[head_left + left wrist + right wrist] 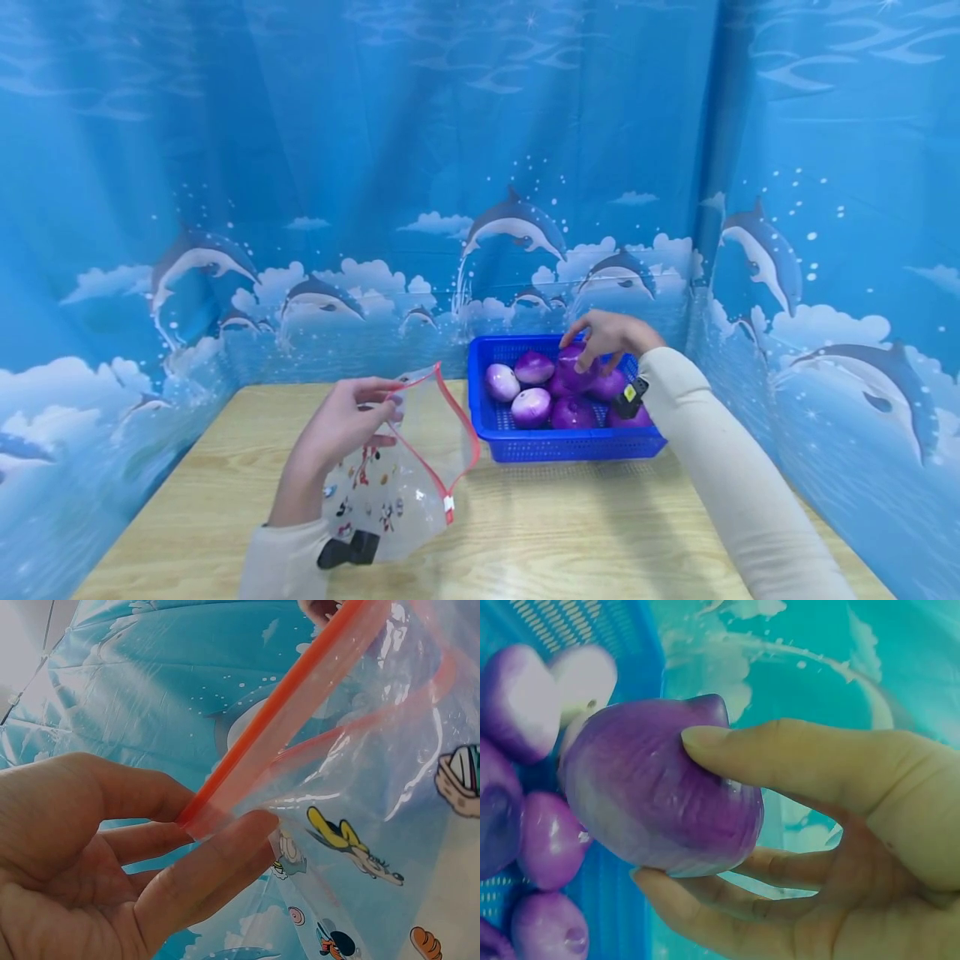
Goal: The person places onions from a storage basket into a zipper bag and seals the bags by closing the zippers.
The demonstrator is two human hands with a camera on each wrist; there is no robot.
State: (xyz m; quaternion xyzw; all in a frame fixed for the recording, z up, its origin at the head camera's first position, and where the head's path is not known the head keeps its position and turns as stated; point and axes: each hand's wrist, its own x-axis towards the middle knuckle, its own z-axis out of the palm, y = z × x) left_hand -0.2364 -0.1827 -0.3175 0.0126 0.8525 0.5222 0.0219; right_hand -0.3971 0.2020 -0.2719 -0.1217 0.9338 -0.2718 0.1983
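Observation:
My left hand (351,421) pinches the rim of a clear zip bag (405,492) printed with small cartoon figures. The bag's red edge gapes wide, with a white slider at its near end; in the left wrist view thumb and fingers grip one corner of the orange-red strip (277,697). Over the blue basket (577,446), my right hand (611,335) holds a purple onion (660,787) between thumb and fingers. Several more purple and white onions (531,408) lie in the basket beneath and beside it.
The basket stands on a light wooden table (525,533), to the right of the bag. A blue curtain (375,167) with dolphins and clouds hangs behind the table and along its sides.

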